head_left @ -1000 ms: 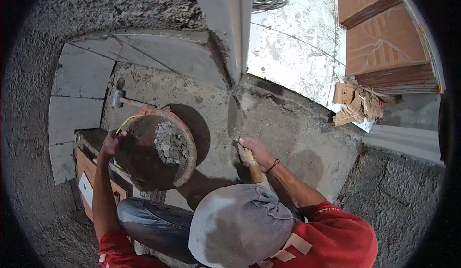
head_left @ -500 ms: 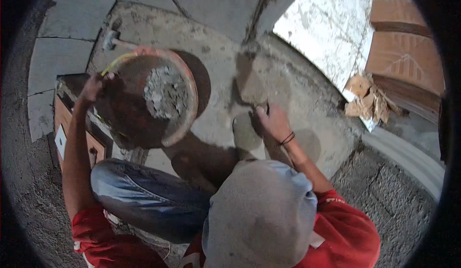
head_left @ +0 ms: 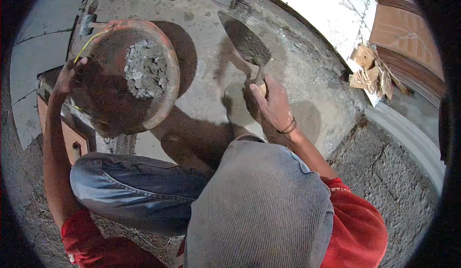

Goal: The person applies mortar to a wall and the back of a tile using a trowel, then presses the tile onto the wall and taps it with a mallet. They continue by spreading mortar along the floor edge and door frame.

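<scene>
My right hand (head_left: pixel 274 105) is closed around the short handle of a pointed trowel (head_left: pixel 246 41), whose blade is coated with grey mortar and points up and left, above the concrete. At the left, the fingers of my left hand (head_left: pixel 70 75) grip the near-left rim of a round reddish bucket (head_left: pixel 172 59). The bucket is tilted, so its dark inside shows. A heap of crumbly grey mortar (head_left: pixel 146 70) lies in it, toward the right wall. A yellow cord or handle (head_left: pixel 90 41) runs along the rim just above the left hand.
A mallet-like tool (head_left: pixel 87 25) lies behind the bucket. Brown tiles or boxes (head_left: pixel 407 32) are stacked at the right beside torn cardboard (head_left: pixel 370 73). A bright white panel (head_left: pixel 322 6) stands at the back right. A brown tile-like piece (head_left: pixel 79 145) is left of my knee.
The trowel blade has turned and now shows its mortar-coated length, pointing up and left. My left hand stays on the bucket. The whole view has shifted slightly.
</scene>
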`<state>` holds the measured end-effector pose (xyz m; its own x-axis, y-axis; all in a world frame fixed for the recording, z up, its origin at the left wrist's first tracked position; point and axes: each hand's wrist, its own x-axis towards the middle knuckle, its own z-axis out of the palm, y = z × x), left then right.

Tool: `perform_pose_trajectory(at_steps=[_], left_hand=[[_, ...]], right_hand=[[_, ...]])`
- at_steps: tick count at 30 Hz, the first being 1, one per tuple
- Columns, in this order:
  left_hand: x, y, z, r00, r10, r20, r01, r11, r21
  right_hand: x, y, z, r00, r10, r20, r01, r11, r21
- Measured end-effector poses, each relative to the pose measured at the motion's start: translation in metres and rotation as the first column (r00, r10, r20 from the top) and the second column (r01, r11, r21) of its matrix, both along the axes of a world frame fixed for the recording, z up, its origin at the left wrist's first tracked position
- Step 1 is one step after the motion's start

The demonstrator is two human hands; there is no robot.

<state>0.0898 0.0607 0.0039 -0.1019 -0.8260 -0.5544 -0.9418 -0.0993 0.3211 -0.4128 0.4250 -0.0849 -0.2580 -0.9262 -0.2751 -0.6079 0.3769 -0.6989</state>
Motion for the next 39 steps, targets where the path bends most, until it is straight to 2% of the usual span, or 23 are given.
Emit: perform_pose_trajectory(at_steps=[1,3,4,5,7,8,9,10,11,13,15,17,19,21,22,24,27,32,34,37,39], left_hand=[[0.004,-0.002,0.004,1.000,0.003,0.009,-0.003,1.000,-0.006],[0.006,-0.006,0.004,0.990,0.027,-0.139,-0.012,0.994,0.110],[0.004,-0.010,0.009,0.980,-0.084,-0.180,0.104,0.989,0.106],[-0.021,-0.004,0.020,0.981,-0.086,-0.173,0.105,0.989,0.106],[-0.083,0.016,0.043,0.997,-0.067,-0.037,0.066,0.997,-0.029],[-0.091,0.016,0.050,0.997,-0.066,-0.030,0.065,0.997,-0.032],[-0.099,0.011,0.053,0.988,-0.156,-0.005,0.155,0.985,-0.069],[-0.108,0.008,0.055,0.969,-0.246,0.021,0.246,0.964,-0.104],[-0.117,0.006,0.055,0.968,-0.249,0.019,0.249,0.962,-0.108],[-0.137,0.006,0.057,0.952,-0.261,0.160,0.286,0.946,-0.156],[-0.149,0.011,0.068,0.931,-0.322,0.173,0.351,0.921,-0.171],[-0.159,0.024,0.073,0.908,-0.374,0.189,0.407,0.895,-0.184],[-0.165,0.035,0.075,0.886,-0.407,0.221,0.458,0.839,-0.293],[-0.162,0.032,0.070,0.878,-0.407,0.251,0.470,0.830,-0.299],[-0.160,0.030,0.068,0.869,-0.408,0.281,0.484,0.819,-0.307],[-0.156,0.026,0.063,0.861,-0.418,0.289,0.499,0.806,-0.318],[-0.161,0.027,0.059,0.867,-0.408,0.285,0.489,0.805,-0.335],[-0.176,0.038,0.071,0.871,-0.416,0.260,0.483,0.821,-0.305],[-0.171,0.034,0.064,0.829,-0.494,0.262,0.559,0.727,-0.399],[-0.175,0.036,0.066,0.839,-0.450,0.305,0.540,0.751,-0.379],[-0.174,0.035,0.062,0.851,-0.453,0.265,0.525,0.751,-0.401]], right_hand=[[-0.001,-0.005,0.011,1.000,0.003,0.009,-0.003,1.000,-0.006],[-0.006,-0.010,0.030,0.997,0.078,0.028,-0.078,0.997,0.017],[-0.011,-0.011,0.029,0.988,0.145,-0.062,-0.150,0.984,-0.098],[-0.016,-0.012,0.036,0.988,0.143,-0.056,-0.148,0.984,-0.099],[-0.026,-0.025,0.063,0.940,0.290,-0.182,-0.320,0.933,-0.164],[-0.029,-0.032,0.074,0.923,0.323,-0.210,-0.367,0.904,-0.222],[-0.031,-0.041,0.085,0.923,0.323,-0.208,-0.366,0.903,-0.225],[-0.034,-0.052,0.096,0.859,0.402,-0.318,-0.472,0.861,-0.187],[-0.038,-0.061,0.102,0.775,0.471,-0.422,-0.567,0.813,-0.134],[-0.036,-0.079,0.105,0.758,0.471,-0.452,-0.586,0.795,-0.154],[-0.030,-0.094,0.103,0.628,0.516,-0.583,-0.677,0.731,-0.082],[-0.018,-0.101,0.097,0.630,0.509,-0.586,-0.679,0.728,-0.096],[-0.008,-0.109,0.096,0.632,0.504,-0.589,-0.681,0.724,-0.111],[-0.002,-0.116,0.101,0.538,0.662,-0.522,-0.694,0.699,0.172],[-0.002,-0.116,0.099,0.539,0.662,-0.521,-0.695,0.699,0.169],[-0.003,-0.111,0.091,0.622,0.596,-0.508,-0.712,0.701,-0.049],[0.008,-0.107,0.084,0.685,0.551,-0.476,-0.650,0.757,-0.058],[0.018,-0.105,0.075,0.683,0.555,-0.474,-0.662,0.745,-0.081],[0.021,-0.103,0.070,0.691,0.561,-0.455,-0.669,0.735,-0.109],[0.024,-0.100,0.060,0.731,0.535,-0.425,-0.642,0.749,-0.162],[0.024,-0.097,0.062,0.722,0.555,-0.414,-0.610,0.792,-0.004]])
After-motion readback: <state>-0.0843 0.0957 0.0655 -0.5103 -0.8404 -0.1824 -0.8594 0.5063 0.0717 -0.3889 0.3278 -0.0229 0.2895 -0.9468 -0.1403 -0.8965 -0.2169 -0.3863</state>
